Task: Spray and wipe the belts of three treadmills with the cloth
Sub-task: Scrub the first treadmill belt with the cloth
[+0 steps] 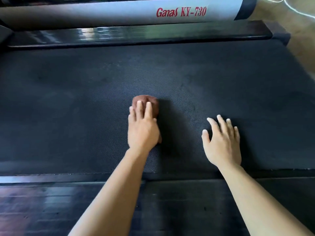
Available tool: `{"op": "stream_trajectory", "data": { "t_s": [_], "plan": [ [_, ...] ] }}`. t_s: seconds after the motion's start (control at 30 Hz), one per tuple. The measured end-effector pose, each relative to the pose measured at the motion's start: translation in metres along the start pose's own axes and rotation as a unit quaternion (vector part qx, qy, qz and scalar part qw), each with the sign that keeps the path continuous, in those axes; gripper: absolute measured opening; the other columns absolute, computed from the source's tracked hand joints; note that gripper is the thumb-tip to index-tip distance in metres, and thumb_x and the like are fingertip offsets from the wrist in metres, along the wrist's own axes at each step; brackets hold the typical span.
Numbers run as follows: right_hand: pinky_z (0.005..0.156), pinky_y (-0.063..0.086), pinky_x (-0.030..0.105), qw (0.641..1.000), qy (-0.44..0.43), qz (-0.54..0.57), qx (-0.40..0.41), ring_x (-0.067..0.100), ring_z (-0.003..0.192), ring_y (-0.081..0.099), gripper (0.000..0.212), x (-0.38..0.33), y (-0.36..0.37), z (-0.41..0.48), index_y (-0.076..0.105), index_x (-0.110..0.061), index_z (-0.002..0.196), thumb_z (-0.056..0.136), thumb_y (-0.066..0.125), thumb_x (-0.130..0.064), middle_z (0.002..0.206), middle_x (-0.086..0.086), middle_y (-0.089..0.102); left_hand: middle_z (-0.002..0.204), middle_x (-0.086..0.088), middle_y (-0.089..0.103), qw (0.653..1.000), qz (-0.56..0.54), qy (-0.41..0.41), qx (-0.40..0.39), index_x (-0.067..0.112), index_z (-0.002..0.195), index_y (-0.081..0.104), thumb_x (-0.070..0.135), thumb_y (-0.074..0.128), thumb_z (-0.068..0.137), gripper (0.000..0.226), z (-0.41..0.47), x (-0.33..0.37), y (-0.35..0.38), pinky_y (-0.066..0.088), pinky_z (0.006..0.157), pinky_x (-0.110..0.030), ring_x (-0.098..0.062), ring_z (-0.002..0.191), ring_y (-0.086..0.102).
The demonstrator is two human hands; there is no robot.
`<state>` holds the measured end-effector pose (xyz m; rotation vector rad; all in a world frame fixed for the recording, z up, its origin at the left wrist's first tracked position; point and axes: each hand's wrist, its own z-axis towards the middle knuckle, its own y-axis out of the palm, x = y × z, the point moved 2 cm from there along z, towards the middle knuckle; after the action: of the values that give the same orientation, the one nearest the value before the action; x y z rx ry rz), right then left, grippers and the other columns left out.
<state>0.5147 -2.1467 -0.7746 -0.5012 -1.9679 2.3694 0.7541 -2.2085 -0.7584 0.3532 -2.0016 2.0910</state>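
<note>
While the left hand [143,128] presses the reddish-brown cloth [150,101] flat against the treadmill belt [68,103], the wiping step looks to be the one in hand. Its fingers lie straight and close together over the bunched cloth, pushing down rather than curling round it. The cloth sits about midway across the belt, between the far side rail [136,37] and the near side rail [51,178]. The right hand [223,145] rests on the belt closer to its near edge, fingers spread and straight, holding nothing. No spray bottle shows. Next, I judge, the cloth needs a firm sweep across the rest of the belt, with even pressure so the bunch does not roll out from under the palm. Which of the three treadmills this is cannot be told.
</note>
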Motion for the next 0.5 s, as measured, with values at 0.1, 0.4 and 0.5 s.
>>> {"op": "stream_trajectory", "data": {
  "t_s": [0.1, 0.4, 0.5],
  "plan": [
    [0.12, 0.018, 0.051, 1.0, 0.004, 0.004, -0.002, 0.032, 0.147, 0.025, 0.048, 0.001, 0.0, 0.0, 0.047, -0.024, 0.143, 0.098, 0.048, -0.038, 0.157, 0.006, 0.034, 0.163, -0.019, 0.019, 0.997, 0.011, 0.07, -0.016, 0.013, 0.154, 0.03, 0.027, 0.05, 0.097, 0.062, -0.019, 0.051, 0.017, 0.017, 0.122, -0.048, -0.046, 0.149, 0.015],
    [0.12, 0.019, 0.052, 1.0, -0.001, 0.016, 0.016, 0.033, 0.145, 0.028, 0.052, 0.001, -0.001, -0.002, 0.048, -0.023, 0.142, 0.096, 0.037, -0.044, 0.156, 0.007, 0.037, 0.161, -0.011, 0.03, 0.995, 0.009, 0.097, -0.023, 0.023, 0.153, 0.034, 0.037, 0.035, 0.093, 0.062, -0.079, 0.014, 0.008, 0.026, 0.118, -0.048, -0.04, 0.148, 0.026],
    [0.12, 0.018, 0.051, 1.0, -0.003, 0.012, 0.014, 0.033, 0.146, 0.028, 0.054, 0.001, -0.001, -0.002, 0.048, -0.023, 0.143, 0.095, 0.034, -0.045, 0.156, 0.008, 0.036, 0.161, -0.012, 0.03, 0.997, -0.002, 0.071, -0.015, 0.02, 0.153, 0.036, 0.036, 0.035, 0.093, 0.062, -0.083, -0.032, -0.004, 0.026, 0.119, -0.051, -0.044, 0.147, 0.025]
  ]
}}
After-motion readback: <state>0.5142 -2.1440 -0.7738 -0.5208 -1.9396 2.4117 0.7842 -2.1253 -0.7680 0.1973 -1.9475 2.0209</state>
